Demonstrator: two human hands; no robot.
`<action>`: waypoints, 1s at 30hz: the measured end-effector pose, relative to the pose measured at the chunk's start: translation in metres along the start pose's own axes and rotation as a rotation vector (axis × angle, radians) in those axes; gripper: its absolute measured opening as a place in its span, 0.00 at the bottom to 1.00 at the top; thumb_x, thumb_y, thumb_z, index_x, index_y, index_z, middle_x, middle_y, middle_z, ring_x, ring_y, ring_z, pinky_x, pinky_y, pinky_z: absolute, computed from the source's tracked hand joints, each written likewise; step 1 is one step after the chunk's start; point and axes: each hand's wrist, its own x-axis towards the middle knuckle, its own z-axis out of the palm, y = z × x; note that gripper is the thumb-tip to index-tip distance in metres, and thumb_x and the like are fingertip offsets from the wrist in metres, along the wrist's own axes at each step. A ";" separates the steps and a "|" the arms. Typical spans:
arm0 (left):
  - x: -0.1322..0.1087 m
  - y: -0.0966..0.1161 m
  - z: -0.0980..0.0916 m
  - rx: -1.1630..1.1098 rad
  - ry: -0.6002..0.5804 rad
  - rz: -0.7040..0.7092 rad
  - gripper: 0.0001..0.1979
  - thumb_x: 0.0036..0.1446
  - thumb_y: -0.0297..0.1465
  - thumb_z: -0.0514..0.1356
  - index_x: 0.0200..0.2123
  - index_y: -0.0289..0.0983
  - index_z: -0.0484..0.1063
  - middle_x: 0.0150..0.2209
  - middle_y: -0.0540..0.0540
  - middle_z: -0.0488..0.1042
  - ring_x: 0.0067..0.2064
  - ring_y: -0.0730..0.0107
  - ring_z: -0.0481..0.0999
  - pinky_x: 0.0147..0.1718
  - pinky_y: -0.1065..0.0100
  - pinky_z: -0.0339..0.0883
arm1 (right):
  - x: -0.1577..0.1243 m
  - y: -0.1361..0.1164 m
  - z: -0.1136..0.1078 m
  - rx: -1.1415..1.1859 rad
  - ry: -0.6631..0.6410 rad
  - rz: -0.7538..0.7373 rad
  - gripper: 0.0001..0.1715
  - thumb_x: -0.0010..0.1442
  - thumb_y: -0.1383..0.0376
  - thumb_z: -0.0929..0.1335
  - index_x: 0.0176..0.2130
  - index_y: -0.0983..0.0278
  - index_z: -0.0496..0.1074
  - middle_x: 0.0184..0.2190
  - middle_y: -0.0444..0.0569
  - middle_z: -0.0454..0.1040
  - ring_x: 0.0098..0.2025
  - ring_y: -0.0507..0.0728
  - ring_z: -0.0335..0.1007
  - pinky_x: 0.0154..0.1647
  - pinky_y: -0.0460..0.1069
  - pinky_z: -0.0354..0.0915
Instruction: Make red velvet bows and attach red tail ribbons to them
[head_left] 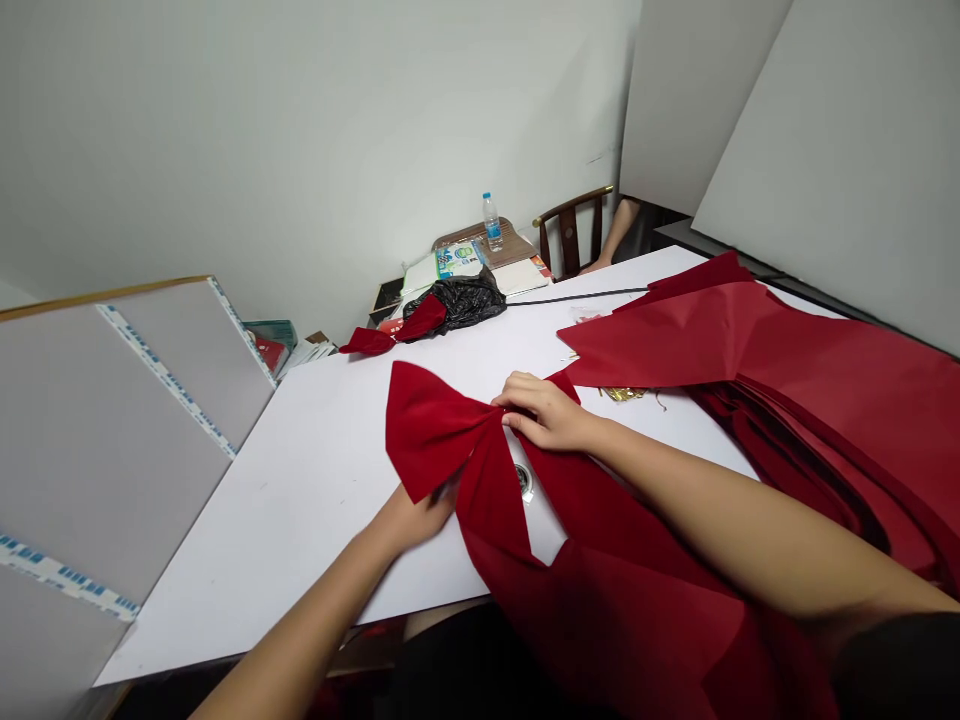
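A large red velvet bow [433,432] lies on the white tabletop [300,500], with its long tails [600,600] trailing toward me. My right hand [544,412] pinches the gathered centre of the bow between thumb and fingers. My left hand [412,520] touches the lower edge of the left loop, its fingers hidden under the velvet. A metal grommet [523,480] set in the tabletop shows just below the knot. Thin gold wire [622,394] lies just beyond my right hand.
A stack of red velvet strips [787,370] covers the right of the table. At the far end are a black plastic bag [457,305], a water bottle [491,222] and papers [457,265]. Grey boards [97,450] lean at the left.
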 end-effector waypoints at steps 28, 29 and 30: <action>-0.063 0.012 0.011 0.086 0.324 -0.009 0.08 0.64 0.36 0.63 0.34 0.38 0.78 0.37 0.45 0.82 0.42 0.62 0.82 0.45 0.63 0.78 | 0.007 0.001 -0.015 0.685 0.464 0.683 0.30 0.47 0.44 0.81 0.38 0.63 0.78 0.32 0.48 0.77 0.32 0.54 0.71 0.35 0.49 0.69; -0.044 0.019 0.010 0.060 0.330 -0.013 0.09 0.62 0.37 0.64 0.35 0.38 0.78 0.37 0.44 0.82 0.42 0.62 0.82 0.47 0.62 0.76 | 0.008 -0.002 -0.015 0.719 0.477 0.702 0.30 0.45 0.46 0.82 0.37 0.63 0.78 0.32 0.47 0.77 0.33 0.54 0.72 0.35 0.49 0.70; -0.025 0.026 0.009 0.025 0.317 -0.011 0.10 0.61 0.38 0.64 0.34 0.37 0.79 0.36 0.44 0.81 0.42 0.62 0.81 0.47 0.62 0.75 | 0.009 -0.005 -0.016 0.760 0.487 0.725 0.29 0.44 0.48 0.83 0.37 0.63 0.77 0.32 0.47 0.77 0.33 0.54 0.72 0.35 0.50 0.71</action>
